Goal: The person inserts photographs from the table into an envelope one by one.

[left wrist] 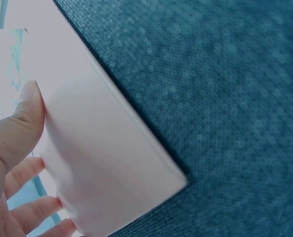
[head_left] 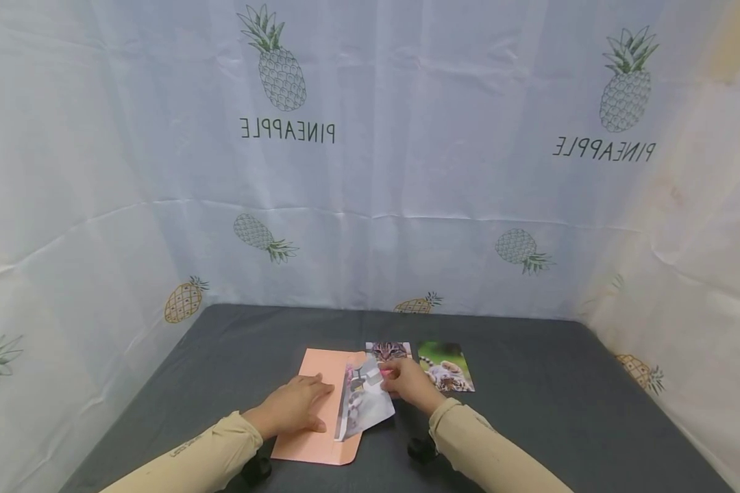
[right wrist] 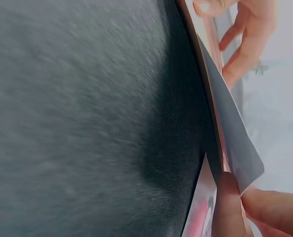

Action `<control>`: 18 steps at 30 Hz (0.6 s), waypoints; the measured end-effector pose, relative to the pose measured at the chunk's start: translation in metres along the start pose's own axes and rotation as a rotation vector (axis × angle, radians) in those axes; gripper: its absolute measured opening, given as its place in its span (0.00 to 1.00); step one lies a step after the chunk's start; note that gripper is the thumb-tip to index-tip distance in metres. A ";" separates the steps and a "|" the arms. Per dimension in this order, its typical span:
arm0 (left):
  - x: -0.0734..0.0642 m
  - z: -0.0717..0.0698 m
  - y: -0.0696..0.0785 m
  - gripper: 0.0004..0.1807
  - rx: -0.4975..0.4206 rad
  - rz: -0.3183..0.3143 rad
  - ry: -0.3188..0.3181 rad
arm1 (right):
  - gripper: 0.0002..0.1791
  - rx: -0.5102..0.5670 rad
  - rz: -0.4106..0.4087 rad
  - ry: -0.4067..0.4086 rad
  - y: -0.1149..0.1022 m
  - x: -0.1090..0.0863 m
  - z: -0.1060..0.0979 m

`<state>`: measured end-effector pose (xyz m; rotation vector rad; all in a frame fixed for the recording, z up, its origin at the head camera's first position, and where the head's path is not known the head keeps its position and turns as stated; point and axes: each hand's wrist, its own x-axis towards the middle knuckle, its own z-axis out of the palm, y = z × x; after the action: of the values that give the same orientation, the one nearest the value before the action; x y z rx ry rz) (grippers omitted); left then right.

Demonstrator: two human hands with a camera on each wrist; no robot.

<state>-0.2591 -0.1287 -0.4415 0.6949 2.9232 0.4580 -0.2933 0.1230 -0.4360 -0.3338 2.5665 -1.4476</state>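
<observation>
On the far left, the white cloth wall has fruit drawn on it, and it runs round the back and down the right side too (the word PINEAPPLE shows there 2 times, both backwards). Next comes a long tan left sleeve, reaching in over the dark gray table. The left hand lies on a peach envelope, with its thumb and fingers spread wide. That envelope lies on the near half of the table, around the middle.

Over the right part of the envelope is a picture card. It tips up at a slant, and I cannot tell if any of it is tucked inside. The right hand pinches the right edge of the card, with the thumb and a finger close together. Just behind the card is a cat picture, partly hidden. Right of that is a green picture with a stripy animal, lying flat just past the right hand. Last, a tan right sleeve comes in from the near edge.
</observation>
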 end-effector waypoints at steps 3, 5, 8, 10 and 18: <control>0.000 -0.001 0.000 0.37 -0.004 0.003 -0.003 | 0.20 0.020 0.021 -0.007 0.001 -0.009 -0.002; 0.000 -0.001 0.001 0.37 -0.005 0.003 -0.005 | 0.20 0.042 0.023 -0.010 0.001 -0.014 -0.004; 0.000 -0.001 0.001 0.37 0.005 0.001 -0.008 | 0.19 0.079 0.022 -0.013 0.001 -0.020 -0.005; 0.000 -0.001 0.002 0.37 0.012 -0.002 -0.009 | 0.19 0.094 0.017 -0.015 0.001 -0.022 -0.005; 0.000 -0.002 0.003 0.37 0.010 -0.001 -0.009 | 0.19 0.124 -0.021 -0.021 0.000 -0.024 0.002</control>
<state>-0.2580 -0.1269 -0.4390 0.6945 2.9190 0.4396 -0.2698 0.1281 -0.4359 -0.3571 2.4496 -1.5936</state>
